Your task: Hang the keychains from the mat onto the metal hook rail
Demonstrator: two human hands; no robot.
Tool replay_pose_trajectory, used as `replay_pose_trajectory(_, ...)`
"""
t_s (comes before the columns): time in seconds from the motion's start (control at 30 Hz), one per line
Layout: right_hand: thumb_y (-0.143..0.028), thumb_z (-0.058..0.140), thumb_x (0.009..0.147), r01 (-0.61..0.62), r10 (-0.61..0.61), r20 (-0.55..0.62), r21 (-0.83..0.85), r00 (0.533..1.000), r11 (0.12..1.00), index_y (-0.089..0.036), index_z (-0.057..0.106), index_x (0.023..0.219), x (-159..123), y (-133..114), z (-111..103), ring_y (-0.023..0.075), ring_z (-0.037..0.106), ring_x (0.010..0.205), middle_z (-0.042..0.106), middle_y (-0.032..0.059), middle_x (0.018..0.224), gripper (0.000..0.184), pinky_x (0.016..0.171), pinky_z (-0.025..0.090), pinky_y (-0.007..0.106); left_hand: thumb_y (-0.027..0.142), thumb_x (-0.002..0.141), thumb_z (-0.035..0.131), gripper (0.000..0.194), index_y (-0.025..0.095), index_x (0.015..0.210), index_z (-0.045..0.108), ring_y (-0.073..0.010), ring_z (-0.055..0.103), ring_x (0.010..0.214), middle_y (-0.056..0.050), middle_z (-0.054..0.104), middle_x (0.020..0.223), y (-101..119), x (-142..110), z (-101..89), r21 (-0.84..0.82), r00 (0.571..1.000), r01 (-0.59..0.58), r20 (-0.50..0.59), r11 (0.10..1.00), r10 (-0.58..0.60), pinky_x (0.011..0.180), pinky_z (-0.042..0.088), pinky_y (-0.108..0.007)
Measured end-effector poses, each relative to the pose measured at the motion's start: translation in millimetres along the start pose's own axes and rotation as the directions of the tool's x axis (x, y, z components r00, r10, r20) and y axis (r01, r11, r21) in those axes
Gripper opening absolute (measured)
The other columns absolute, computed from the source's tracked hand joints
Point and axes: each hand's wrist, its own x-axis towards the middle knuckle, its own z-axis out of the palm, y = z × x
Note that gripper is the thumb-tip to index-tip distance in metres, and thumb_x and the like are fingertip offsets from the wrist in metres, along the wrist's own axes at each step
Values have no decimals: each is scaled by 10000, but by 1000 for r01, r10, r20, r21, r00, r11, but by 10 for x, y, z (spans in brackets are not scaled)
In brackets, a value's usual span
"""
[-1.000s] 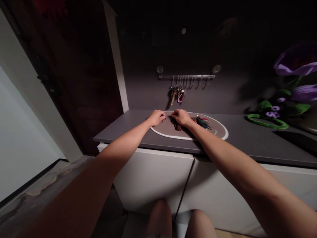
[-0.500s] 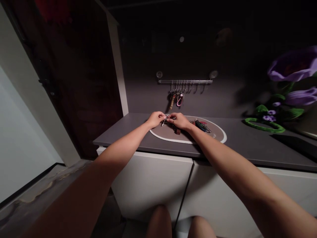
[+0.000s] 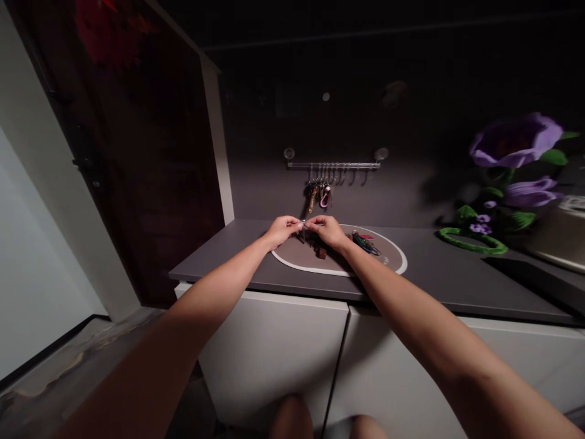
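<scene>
Keys [image 3: 303, 234] at our 12 o'clock, over the oval mat [image 3: 297, 259] on the table [image 3: 214, 256]. We pinch them with left hand [image 3: 282, 231] and right hand [image 3: 328, 231], fingertips closed. Cord bundle [image 3: 364, 242] at their 3 o'clock, hook rail [image 3: 336, 165] at 1.

Large purple bloom [image 3: 521, 146], dark door [image 3: 132, 171]

A small, silvery metal piece [image 3: 303, 232] is pinched between the left hand [image 3: 282, 231] and right hand [image 3: 328, 231], a slim part hanging down over the mat's [image 3: 295, 256] left part; its details are too small to tell.
</scene>
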Motion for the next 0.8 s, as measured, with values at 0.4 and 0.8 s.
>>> replay_pose_trajectory(0.4,-393,576,688,53,-36,-63,291,997,955,-153,564,724,12,-273,-167,94,534,663,608,1,702,243,678,436,223,415,677,643,346,117,850,611,-78,531,616,-42,626,733,401,109,23,10,995,-50,93,999,49,538,383,-197)
replay_pose_trajectory(0.8,-281,582,712,-39,167,-225,482,960,875,-165,498,692,354,-355,-698,82,516,561,544,-13,637,144,542,467,221,298,802,474,201,126,746,562,-79,523,543,-37,620,688,444,455,563,56,966,-133,-215,989,142,531,395,-198)
